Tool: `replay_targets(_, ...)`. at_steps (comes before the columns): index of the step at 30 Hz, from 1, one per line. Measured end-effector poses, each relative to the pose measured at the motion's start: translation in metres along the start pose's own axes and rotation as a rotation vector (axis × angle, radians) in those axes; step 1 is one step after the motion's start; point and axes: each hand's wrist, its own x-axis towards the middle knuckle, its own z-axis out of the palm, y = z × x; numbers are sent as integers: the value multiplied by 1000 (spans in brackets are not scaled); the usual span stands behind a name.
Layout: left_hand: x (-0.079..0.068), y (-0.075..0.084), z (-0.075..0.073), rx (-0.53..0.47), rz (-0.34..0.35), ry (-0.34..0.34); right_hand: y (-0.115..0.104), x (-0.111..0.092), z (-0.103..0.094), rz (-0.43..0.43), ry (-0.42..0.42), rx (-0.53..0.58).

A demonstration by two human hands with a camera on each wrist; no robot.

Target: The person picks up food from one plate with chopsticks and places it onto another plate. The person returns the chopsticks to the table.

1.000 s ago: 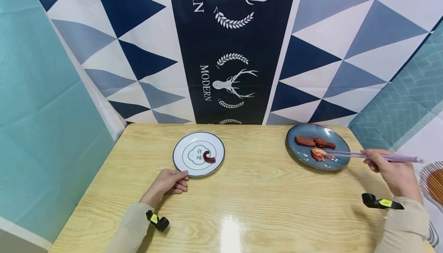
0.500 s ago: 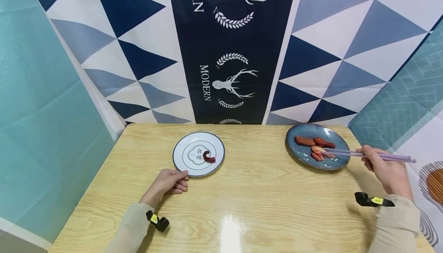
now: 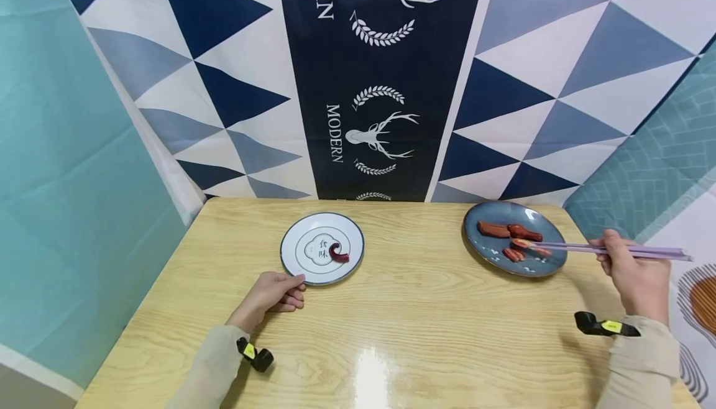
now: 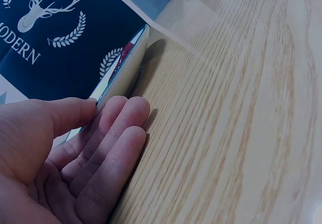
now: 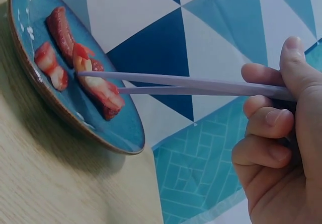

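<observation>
My left hand (image 3: 274, 294) pinches the near-left rim of a white plate (image 3: 299, 260), thumb on top, other fingers curled below. On that plate lies a dark red, curled tentacle-like piece (image 3: 339, 256). At the right, my right hand (image 3: 640, 281) grips a pair of lilac chopsticks (image 3: 584, 248). Their tips are at a red-and-white piece of food (image 5: 103, 90) over the blue plate (image 3: 503, 211); whether it is lifted clear I cannot tell. Beside it are a smaller red-and-white piece (image 5: 50, 65), a brown-red strip (image 3: 492, 229) and a drumstick-shaped piece (image 3: 524, 232).
The light wooden table (image 3: 403, 309) spans between both plates. A patterned cloth backdrop (image 3: 369, 86) rises behind its far edge, with teal sheets (image 3: 73, 166) at the sides. Each wrist wears a small black camera.
The red-and-white piece has shifted slightly right with the chopstick tips, separating from the smaller piece beside it. My right hand moved left, then slightly right. The left hand stays on the white plate.
</observation>
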Motion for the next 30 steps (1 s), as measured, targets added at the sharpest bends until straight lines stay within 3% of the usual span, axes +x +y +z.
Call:
replay_targets(11, 0, 1, -1, -3, -3, -1, -9, 2, 5, -32, -41, -23)
replay_targets(18, 0, -1, -1, -1, -6, -14, -10, 3, 8, -18, -99, 39)
replay_targets(30, 0, 0, 1, 0, 0, 5, -15, 2, 15, -13, -185, -111)
